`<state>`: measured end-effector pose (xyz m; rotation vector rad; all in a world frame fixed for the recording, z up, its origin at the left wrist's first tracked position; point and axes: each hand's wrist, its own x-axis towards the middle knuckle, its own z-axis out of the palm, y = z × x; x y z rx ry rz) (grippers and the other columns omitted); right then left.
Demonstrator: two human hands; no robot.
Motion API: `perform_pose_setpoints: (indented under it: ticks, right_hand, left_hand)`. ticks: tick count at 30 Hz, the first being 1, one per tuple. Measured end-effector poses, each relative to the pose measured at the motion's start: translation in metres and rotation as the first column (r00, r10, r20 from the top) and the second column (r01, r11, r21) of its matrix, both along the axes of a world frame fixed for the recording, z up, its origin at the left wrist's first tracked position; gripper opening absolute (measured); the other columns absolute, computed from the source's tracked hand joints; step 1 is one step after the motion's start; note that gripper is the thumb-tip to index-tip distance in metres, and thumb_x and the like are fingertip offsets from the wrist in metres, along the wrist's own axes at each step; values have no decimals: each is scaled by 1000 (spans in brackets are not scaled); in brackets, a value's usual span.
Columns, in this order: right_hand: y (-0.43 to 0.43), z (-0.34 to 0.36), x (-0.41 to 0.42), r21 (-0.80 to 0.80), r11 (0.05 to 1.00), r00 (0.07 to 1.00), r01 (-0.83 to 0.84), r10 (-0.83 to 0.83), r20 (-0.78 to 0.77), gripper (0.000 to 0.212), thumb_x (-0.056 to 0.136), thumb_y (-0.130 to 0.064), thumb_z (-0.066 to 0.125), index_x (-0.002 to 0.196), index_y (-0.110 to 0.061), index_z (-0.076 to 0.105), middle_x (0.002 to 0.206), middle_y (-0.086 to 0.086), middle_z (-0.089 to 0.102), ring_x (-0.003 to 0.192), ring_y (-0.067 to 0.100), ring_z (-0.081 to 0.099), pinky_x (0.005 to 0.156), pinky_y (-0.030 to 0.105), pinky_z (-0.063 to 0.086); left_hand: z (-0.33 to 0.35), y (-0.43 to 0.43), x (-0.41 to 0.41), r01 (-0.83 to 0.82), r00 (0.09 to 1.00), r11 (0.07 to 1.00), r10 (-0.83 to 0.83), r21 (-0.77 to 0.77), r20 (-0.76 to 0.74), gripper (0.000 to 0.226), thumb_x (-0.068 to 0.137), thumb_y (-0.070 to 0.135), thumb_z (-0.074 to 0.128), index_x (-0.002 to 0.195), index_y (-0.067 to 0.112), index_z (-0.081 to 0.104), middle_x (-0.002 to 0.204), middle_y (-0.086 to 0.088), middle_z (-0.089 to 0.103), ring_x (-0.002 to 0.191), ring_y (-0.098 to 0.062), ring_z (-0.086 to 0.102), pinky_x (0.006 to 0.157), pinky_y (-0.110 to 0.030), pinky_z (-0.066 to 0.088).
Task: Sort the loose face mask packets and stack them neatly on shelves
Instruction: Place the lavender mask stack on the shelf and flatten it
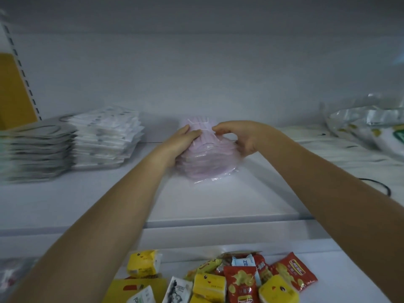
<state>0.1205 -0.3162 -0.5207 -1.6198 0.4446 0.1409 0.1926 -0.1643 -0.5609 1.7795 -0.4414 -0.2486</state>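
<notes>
A white shelf (218,200) runs in front of me under a pale back wall, dim and a little blurred at the edges. The pink mask stack (207,162) sits on it at the middle, a leaning pile of clear-wrapped pink face mask packets, and both my bare arms reach up to it.

My left hand (182,139) lies flat against the left flank of the pink mask stack, fingers nearly straight and pressed to the packets, thumb up near the top. My right hand (237,136) comes over from the right side; its fingers curl down and pinch the uppermost packets at the crown of the pile.

Left of the pink mask stack, well apart from it, stands a white packet stack (105,138), and just beyond that, touching it, a grey packet stack (32,149). Further left, a yellow board (13,90) leans behind a slotted upright (20,68).

Right of the pink mask stack lie crumpled clear plastic bags (363,125) and, nearer me, a black cable (381,186).

Below the pink mask stack, on the lower shelf (328,259), a jumble of yellow tissue packs (143,262) and red snack packets (240,283) lies loose.
</notes>
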Motion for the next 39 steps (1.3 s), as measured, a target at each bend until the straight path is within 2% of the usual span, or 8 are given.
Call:
perform_pose_setpoints:
  ticks: [5, 9, 13, 18, 24, 28, 32, 39]
  right_hand:
    - [-9, -13, 5, 45, 999, 1000, 15, -15, 3, 18, 78, -25, 73, 90, -13, 66, 119, 14, 60, 106, 29, 62, 94, 48, 48]
    - [-7, -18, 5, 69, 997, 999, 28, -30, 30, 20, 81, -26, 71, 94, -14, 63, 102, 12, 63, 80, 26, 65, 64, 39, 53]
    - [-8, -20, 3, 109, 993, 999, 43, -44, 8, 39, 79, -25, 73, 112, -14, 54, 110, 15, 60, 72, 26, 63, 60, 40, 51]
    - [-9, -22, 3, 171, 985, 999, -21, 17, 27, 33, 81, -28, 70, 110, -14, 63, 111, 11, 63, 76, 26, 65, 61, 34, 52]
    - [-5, -25, -2, 112, 985, 980, -129, 109, 169, 15, 85, -27, 61, 78, -15, 66, 69, 4, 69, 61, 20, 67, 60, 24, 53]
    - [-5, -27, 1, 89, 995, 896, -34, -9, 444, 15, 83, -12, 64, 84, -25, 56, 80, 1, 62, 65, 16, 59, 64, 26, 48]
    - [-6, -30, -3, 14, 997, 813, -76, 53, 580, 35, 85, -7, 62, 107, -34, 55, 90, 1, 63, 62, 13, 65, 55, 23, 53]
    - [-5, -33, -5, -26, 996, 802, -91, 89, 590, 52, 86, -6, 62, 122, -41, 50, 117, 15, 59, 91, 26, 64, 84, 37, 55]
  left_hand:
    - [-1, -3, -5, -59, 998, 995, 61, -84, 29, 60, 89, 33, 61, 143, 19, 39, 139, 3, 46, 122, -16, 50, 99, -25, 40]
    - [6, -5, -9, -44, 995, 991, 32, -129, -93, 7, 92, 25, 58, 98, 21, 59, 91, 0, 61, 82, -16, 59, 66, -18, 47]
    - [11, 1, -11, -40, 970, 991, 8, -128, -242, 14, 92, 27, 57, 80, 21, 58, 72, 3, 63, 64, -12, 59, 56, -19, 48]
    - [11, 10, -15, 23, 948, 991, -63, -132, -311, 11, 91, 31, 57, 90, 21, 62, 91, -5, 63, 81, -21, 60, 76, -31, 49]
    - [10, 6, -23, 68, 983, 983, -95, -171, -157, 11, 93, 31, 51, 97, 27, 60, 92, 2, 63, 83, -15, 61, 74, -26, 47]
    - [9, -4, -29, 39, 997, 972, -23, -232, 71, 51, 94, 24, 52, 142, 23, 36, 132, 0, 50, 118, -17, 53, 105, -34, 40]
    - [9, -3, -28, 100, 989, 959, -66, -265, 134, 50, 95, 22, 49, 142, 24, 33, 122, 7, 56, 106, -11, 58, 95, -29, 46]
    - [-5, -7, -20, 205, 966, 960, -168, -189, 196, 54, 101, 32, 38, 150, 29, 14, 142, 16, 36, 120, -2, 47, 96, -17, 40]
